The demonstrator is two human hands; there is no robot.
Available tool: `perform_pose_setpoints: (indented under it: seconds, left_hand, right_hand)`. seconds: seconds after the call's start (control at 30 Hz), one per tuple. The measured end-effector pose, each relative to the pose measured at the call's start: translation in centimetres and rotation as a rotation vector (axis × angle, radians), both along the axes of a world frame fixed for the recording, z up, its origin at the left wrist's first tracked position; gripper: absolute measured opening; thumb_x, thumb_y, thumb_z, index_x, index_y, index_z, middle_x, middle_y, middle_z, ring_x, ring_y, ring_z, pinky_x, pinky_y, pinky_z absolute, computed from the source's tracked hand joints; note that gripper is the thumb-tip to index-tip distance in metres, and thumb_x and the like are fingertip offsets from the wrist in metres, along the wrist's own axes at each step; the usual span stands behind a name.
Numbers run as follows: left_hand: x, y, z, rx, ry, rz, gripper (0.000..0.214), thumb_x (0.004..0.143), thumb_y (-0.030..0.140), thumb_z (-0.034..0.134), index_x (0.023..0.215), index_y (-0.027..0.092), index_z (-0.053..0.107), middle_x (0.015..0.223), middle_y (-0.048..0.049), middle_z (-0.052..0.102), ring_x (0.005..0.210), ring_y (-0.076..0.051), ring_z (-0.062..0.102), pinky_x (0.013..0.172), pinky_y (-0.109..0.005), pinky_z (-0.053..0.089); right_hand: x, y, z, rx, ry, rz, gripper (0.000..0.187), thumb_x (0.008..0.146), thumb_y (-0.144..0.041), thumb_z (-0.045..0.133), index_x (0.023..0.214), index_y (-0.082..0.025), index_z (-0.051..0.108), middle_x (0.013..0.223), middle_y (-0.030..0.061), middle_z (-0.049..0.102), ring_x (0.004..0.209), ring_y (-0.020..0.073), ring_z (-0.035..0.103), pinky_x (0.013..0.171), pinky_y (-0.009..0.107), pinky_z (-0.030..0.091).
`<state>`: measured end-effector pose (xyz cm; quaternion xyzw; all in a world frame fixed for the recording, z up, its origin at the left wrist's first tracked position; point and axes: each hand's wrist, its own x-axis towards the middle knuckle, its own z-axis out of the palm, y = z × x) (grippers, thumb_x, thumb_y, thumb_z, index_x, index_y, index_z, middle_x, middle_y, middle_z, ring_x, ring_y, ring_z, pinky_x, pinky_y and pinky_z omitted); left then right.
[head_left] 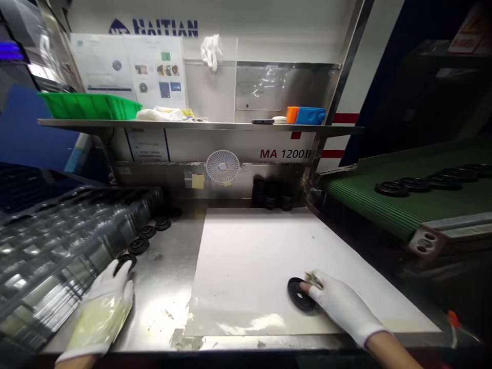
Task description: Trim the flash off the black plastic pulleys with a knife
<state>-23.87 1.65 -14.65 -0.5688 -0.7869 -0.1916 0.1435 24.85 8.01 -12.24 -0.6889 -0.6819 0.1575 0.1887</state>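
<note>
My right hand (342, 305), in a white glove, rests on the white sheet (269, 246) and pinches a black round disc part (299, 294) lying flat there; a small pale scrap shows at the fingertips. My left hand (105, 302), also gloved, reaches to the edge of a clear plastic tray (57, 246) at the left. Its fingers touch a black disc (125, 260), the nearest of a row of black discs (148, 233) lined along the tray's edge. Whether the left fingers grip it is unclear.
A green conveyor belt (403, 205) at the right carries several black discs (392, 188). More black discs (271, 195) are stacked at the back under a shelf (192, 124) holding a green bin (90, 105), rags and a blue-orange box (307, 115). A small white fan (223, 166) hangs behind.
</note>
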Motion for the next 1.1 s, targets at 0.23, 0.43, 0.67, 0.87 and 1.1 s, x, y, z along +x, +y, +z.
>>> perform_pose_setpoints:
  seconds: [0.23,0.43,0.67,0.87,1.1]
  left_hand:
    - [-2.4,5.8,2.3,-0.068,-0.153,-0.137,0.056,0.081,0.039,0.038,0.126,0.006,0.047,0.130,-0.0200,0.046,0.124,-0.033,0.035,0.101,-0.046,0.026]
    - [8.4,4.2,4.3,0.116,-0.614,-0.287,0.051,0.083,0.043,0.043,0.127,0.017,0.047,0.136,-0.0123,0.043,0.127,-0.026,0.033,0.105,-0.043,0.022]
    - [24.4,0.5,2.6,-0.173,-2.464,-0.429,0.038,0.077,0.039,0.059,0.105,0.013,0.060,0.104,-0.0134,0.065,0.100,-0.028,0.059,0.083,-0.040,0.048]
    - [23.4,1.5,3.1,-0.057,-2.710,-0.125,0.037,0.072,0.021,0.064,0.108,0.016,0.056,0.100,-0.0092,0.064,0.094,-0.025,0.062,0.079,-0.043,0.050]
    - [22.9,1.7,2.9,0.324,-2.541,-0.310,0.022,0.070,0.006,0.053,0.089,0.010,0.062,0.076,-0.0070,0.061,0.067,-0.016,0.059,0.064,-0.032,0.052]
  right_hand:
    - [-3.5,-0.4,0.5,0.051,0.163,0.107,0.021,0.079,-0.033,0.045,0.062,-0.022,0.051,0.061,0.0009,0.063,0.061,0.0185,0.057,0.057,0.027,0.034]
    - [-9.5,-2.4,1.5,0.086,0.385,0.195,0.018,0.077,-0.032,0.051,0.064,-0.020,0.054,0.064,-0.0004,0.062,0.063,0.0160,0.057,0.058,0.025,0.037]
    - [-13.8,-4.5,2.5,0.165,0.272,0.182,0.003,0.074,-0.026,0.058,0.074,-0.023,0.057,0.071,-0.0020,0.063,0.068,0.0159,0.058,0.061,0.026,0.038]
    - [-9.8,-5.5,1.7,0.190,0.419,0.115,0.038,0.088,-0.046,0.037,0.116,-0.024,0.051,0.099,0.0047,0.065,0.089,0.0186,0.061,0.080,0.030,0.046]
    - [-10.0,-6.3,0.0,0.123,0.300,0.318,0.030,0.089,-0.042,0.039,0.101,-0.028,0.063,0.087,0.0016,0.068,0.084,0.0174,0.062,0.074,0.026,0.046]
